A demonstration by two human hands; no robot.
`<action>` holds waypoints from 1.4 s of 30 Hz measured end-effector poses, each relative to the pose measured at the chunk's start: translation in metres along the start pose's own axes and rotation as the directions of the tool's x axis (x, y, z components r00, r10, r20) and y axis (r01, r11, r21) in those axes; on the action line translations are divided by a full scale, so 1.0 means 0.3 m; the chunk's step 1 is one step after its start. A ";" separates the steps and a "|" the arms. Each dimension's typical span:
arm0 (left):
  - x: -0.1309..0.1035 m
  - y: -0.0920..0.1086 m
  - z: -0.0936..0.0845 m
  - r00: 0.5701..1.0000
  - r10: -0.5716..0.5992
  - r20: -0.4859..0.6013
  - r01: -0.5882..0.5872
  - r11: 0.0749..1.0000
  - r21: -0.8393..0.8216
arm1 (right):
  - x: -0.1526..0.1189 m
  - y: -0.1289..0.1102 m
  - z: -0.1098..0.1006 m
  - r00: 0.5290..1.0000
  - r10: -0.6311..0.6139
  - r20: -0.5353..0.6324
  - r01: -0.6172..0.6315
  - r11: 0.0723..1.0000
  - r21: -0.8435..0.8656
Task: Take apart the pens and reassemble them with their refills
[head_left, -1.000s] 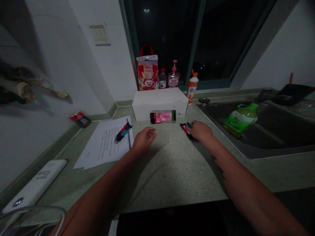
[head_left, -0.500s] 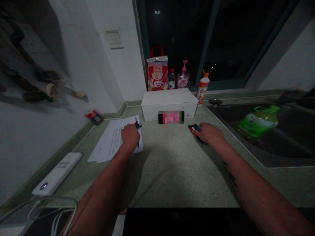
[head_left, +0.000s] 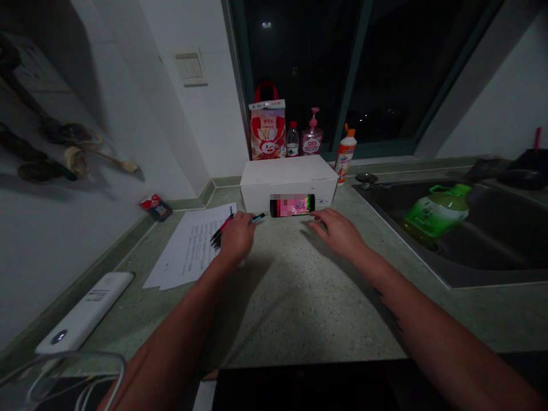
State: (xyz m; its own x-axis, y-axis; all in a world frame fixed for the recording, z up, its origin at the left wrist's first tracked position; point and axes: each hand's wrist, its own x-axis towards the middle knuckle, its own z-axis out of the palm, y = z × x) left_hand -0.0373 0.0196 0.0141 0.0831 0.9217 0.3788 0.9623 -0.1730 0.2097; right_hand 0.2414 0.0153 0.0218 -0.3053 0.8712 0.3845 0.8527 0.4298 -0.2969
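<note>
My left hand [head_left: 237, 235] is closed at the right edge of the printed papers [head_left: 194, 242]. A teal-tipped pen [head_left: 257, 218] sticks out to the right of its fingers. Several dark and red pens [head_left: 220, 231] show on its left side, over the papers, partly hidden by the hand. My right hand [head_left: 340, 233] is over the counter with thumb and fingers apart and nothing visible between them. Its fingertips are near the right end of a phone [head_left: 292, 205] with a lit, partly pixelated screen, which leans on a white box [head_left: 289, 171].
A white power bank [head_left: 88, 311] with cables lies at the left; a small red and black packet [head_left: 155, 208] is by the wall. Behind the box stand a bag [head_left: 268, 131] and bottles [head_left: 311, 140]. The sink [head_left: 492, 228] at the right holds a green jug [head_left: 439, 211].
My right hand has moved left and let go of the pens it held at the right. My left hand has shifted slightly right, and more pens show beside it. The view has shifted slightly.
</note>
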 end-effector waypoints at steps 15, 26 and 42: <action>-0.051 0.114 0.054 0.995 0.032 0.091 0.036 0.750 -0.661 | 0.003 -0.015 0.045 0.972 -0.111 0.207 0.027 0.928 0.372; -0.054 0.117 0.068 0.986 -0.012 0.165 0.129 0.677 -0.724 | 0.004 -0.025 0.028 0.975 -0.119 0.187 0.051 0.942 0.332; -0.074 0.129 0.069 0.974 0.215 0.066 -0.133 0.787 -0.602 | -0.006 -0.038 0.059 0.969 -0.097 0.229 0.009 0.934 0.358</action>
State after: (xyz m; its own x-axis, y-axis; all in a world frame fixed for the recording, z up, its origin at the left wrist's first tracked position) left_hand 0.0035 -0.0005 -0.0050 0.3048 0.8838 0.3550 0.5904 -0.4678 0.6577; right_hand 0.2247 0.0130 0.0089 -0.4752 0.8565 0.2015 0.6417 0.4940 -0.5866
